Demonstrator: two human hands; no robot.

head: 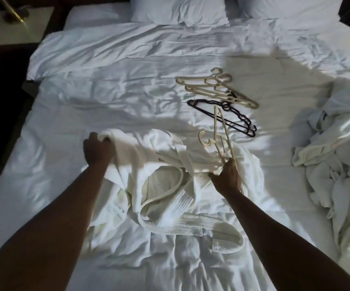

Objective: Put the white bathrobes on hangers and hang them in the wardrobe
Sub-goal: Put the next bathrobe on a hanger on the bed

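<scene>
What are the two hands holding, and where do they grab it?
The left hand grips the bathrobe at its far edge. The right hand holds a cream hanger by one end, against the robe.

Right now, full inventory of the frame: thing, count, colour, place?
bathrobe: one, white, spread on the near middle of the bed
cream hanger: one, held above that bathrobe
spare cream hangers: a stack, count unclear, mid-bed
dark hangers: stacked, count unclear, just nearer than the cream stack
heap of white robes or linen: right edge of bed
pillows: two, white, at the head
bed: one, white duvet
left hand: grips the bathrobe
right hand: grips the cream hanger and bathrobe fabric
</scene>
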